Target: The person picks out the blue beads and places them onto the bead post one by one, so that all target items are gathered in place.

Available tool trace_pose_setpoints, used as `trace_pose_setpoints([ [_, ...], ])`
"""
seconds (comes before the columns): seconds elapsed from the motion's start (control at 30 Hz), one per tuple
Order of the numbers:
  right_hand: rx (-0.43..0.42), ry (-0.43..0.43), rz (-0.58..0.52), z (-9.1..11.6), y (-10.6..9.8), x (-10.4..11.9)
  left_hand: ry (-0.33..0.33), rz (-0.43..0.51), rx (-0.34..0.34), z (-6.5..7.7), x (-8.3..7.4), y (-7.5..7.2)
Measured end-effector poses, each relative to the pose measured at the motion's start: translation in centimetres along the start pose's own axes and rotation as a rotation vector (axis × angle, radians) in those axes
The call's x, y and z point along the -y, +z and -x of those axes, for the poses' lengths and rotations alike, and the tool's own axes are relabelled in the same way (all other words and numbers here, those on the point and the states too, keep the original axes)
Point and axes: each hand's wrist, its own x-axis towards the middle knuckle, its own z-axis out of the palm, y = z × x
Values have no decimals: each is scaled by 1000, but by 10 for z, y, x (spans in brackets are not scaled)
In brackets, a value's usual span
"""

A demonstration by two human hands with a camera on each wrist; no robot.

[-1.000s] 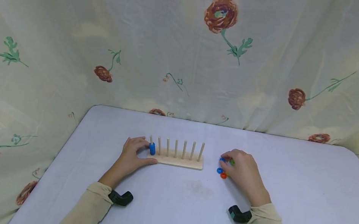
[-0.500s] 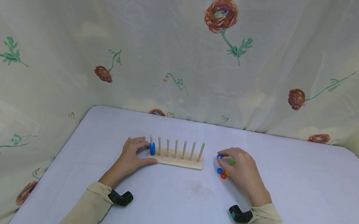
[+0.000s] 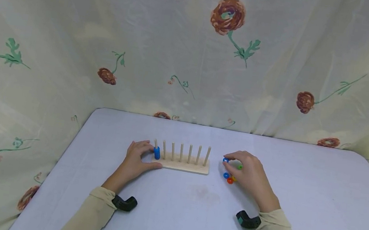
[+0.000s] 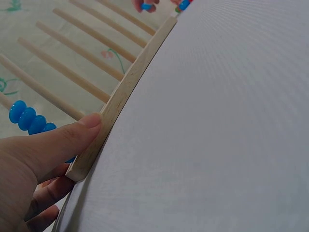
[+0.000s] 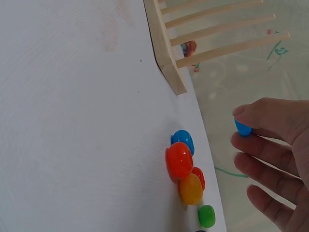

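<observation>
A wooden peg rack point(image 3: 184, 167) with a row of upright pegs stands on the table. Its leftmost peg carries a stack of several blue beads point(image 3: 156, 153). My left hand point(image 3: 135, 159) grips the rack's left end, thumb on the front of the base and fingers round the end. To the right of the rack, my right hand point(image 3: 247, 175) pinches a blue bead point(image 5: 242, 128) between thumb and index finger, raised above the table. Below that hand lie loose beads: a blue bead point(image 5: 183, 140), an orange-red bead point(image 5: 180, 159), a red bead point(image 5: 199, 178), a yellow bead point(image 5: 191, 189) and a green bead point(image 5: 207, 216).
A white-covered table point(image 3: 177, 216) extends around the rack and beads. Behind it hangs a flower-patterned curtain point(image 3: 166, 41). Black wrist cameras point(image 3: 124, 203) sit on both wrists, close above the table.
My right hand has lifted the blue bead from beside the loose beads and shifted slightly left and up. My left hand has stayed at the rack's end.
</observation>
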Motion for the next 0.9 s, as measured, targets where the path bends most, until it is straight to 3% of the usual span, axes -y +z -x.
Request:
trace_pose_setpoints([
  [0.33,-6,-14,-42,-1,-5,4,8,2,-9,0,1,0],
  [0.9,-131,-125,-136,-12,-14,26,15,6,-7,-1,3,1],
])
